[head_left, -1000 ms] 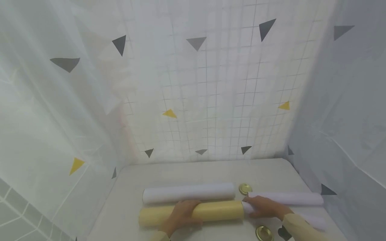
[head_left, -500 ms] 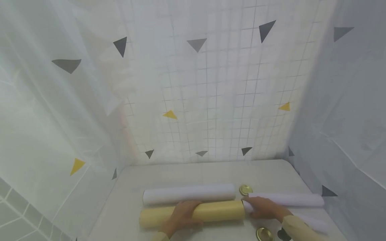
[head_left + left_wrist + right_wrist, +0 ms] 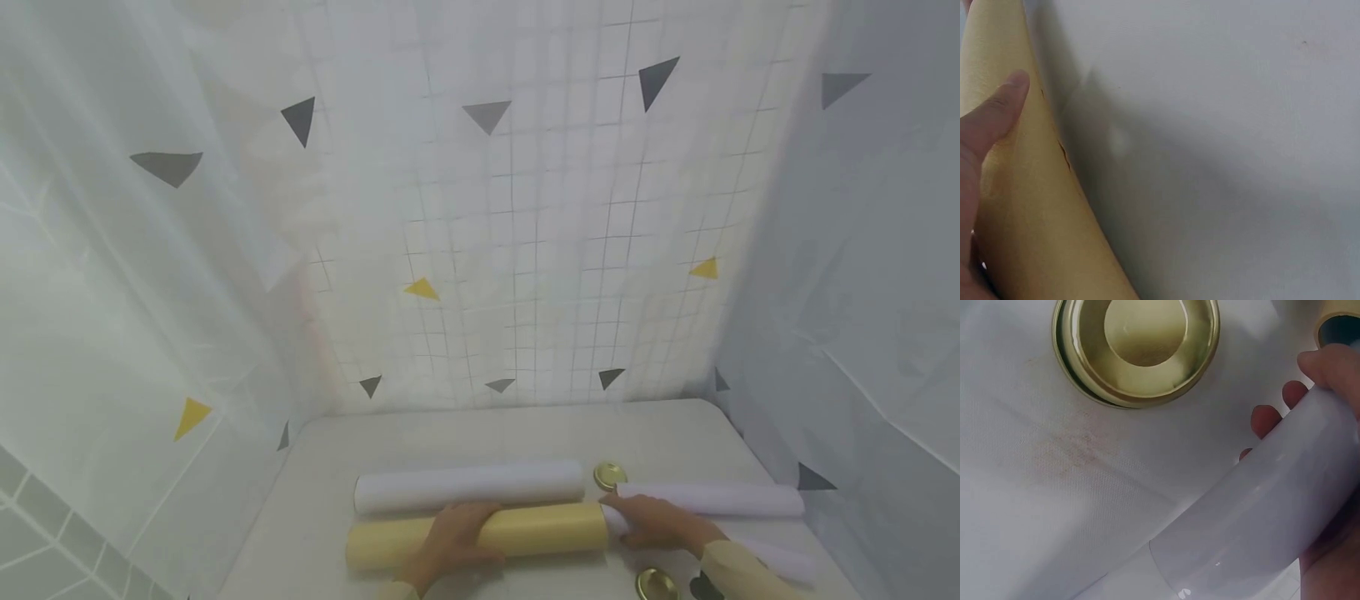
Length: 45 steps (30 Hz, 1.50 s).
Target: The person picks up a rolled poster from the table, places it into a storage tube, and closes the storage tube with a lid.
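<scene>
Yellow roll [image 3: 480, 533]: lies flat on the tabletop [image 3: 450, 433] at lower centre of the head view, long axis running left to right, ends pointing to the frame's sides.
Left hand [image 3: 450, 542]: palm down over the yellow roll's middle, fingers curled round it, thumb along its side in the left wrist view.
White roll [image 3: 468, 486]: just behind, parallel.
Right hand [image 3: 652, 521]: at the yellow roll's right end, fingers wrapped round a translucent tube [image 3: 1266, 512].
Gold lid [image 3: 1136, 347]: near that tube.
</scene>
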### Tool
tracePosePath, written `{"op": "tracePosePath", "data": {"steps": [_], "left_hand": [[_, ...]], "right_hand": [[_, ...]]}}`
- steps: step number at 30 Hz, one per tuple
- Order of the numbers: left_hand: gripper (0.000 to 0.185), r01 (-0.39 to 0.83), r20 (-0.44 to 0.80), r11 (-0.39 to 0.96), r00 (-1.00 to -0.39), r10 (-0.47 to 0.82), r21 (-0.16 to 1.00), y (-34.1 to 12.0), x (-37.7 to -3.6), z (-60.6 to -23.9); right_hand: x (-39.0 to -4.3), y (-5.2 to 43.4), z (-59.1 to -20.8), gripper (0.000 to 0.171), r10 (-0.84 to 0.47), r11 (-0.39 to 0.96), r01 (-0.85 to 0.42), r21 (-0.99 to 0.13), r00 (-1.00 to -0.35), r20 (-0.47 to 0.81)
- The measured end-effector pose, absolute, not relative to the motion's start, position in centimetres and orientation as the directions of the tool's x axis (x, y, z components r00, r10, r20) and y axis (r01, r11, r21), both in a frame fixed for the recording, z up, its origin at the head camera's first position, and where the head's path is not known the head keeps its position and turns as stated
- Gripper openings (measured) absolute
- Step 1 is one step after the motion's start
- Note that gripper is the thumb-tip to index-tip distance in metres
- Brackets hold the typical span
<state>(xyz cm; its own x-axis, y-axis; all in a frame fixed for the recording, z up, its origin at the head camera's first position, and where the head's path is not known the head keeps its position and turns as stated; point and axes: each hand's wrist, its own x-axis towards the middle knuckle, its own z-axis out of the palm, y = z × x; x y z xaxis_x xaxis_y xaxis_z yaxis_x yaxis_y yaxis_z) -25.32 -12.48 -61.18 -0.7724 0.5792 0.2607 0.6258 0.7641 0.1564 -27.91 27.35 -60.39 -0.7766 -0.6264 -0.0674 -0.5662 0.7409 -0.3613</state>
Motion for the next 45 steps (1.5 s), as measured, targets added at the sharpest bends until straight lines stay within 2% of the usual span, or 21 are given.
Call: {"op": "tracePosePath", "data": {"steps": [4,11,19,29,32,39,45], "left_hand": [[0.073,0.625,0.264,0.768,-0.772,0.579,0.144,-12.4,-25.2,-61.1],[0.072,0.644,0.291,0.753,-0.753,0.590,0.138,-12.1,-25.0,-61.6],[0.074,0.636,0.275,0.761,-0.760,0.589,0.125,-11.9,-24.8,-62.0],[0.074,0.634,0.275,0.762,-0.762,0.586,0.133,-11.8,-24.6,-61.8],[0.074,0.632,0.277,0.765,-0.762,0.585,0.121,-11.8,-24.5,-61.8],[0.072,0.600,0.240,0.785,-0.794,0.559,0.153,-11.7,-24.1,-61.5],[0.072,0.599,0.247,0.786,-0.793,0.557,0.150,-11.7,-24.0,-61.5]], "right_hand": [[-27.7,27.3,-60.0,0.055,-0.635,0.730,-0.573,-0.373,-0.770,-0.060],[-27.2,26.8,-59.5,0.052,-0.585,0.771,-0.505,-0.388,-0.802,-0.119],[-26.9,26.7,-60.0,0.048,-0.610,0.758,-0.554,-0.345,-0.789,-0.075],[-26.9,26.3,-60.0,0.035,-0.640,0.704,-0.559,-0.438,-0.767,-0.052],[-26.9,26.2,-60.0,0.038,-0.636,0.698,-0.543,-0.467,-0.770,-0.055],[-26.6,26.4,-60.1,0.060,-0.603,0.713,-0.474,-0.517,-0.791,-0.106],[-26.9,28.3,-61.2,0.054,-0.639,0.684,-0.526,-0.505,-0.767,-0.066]]}}
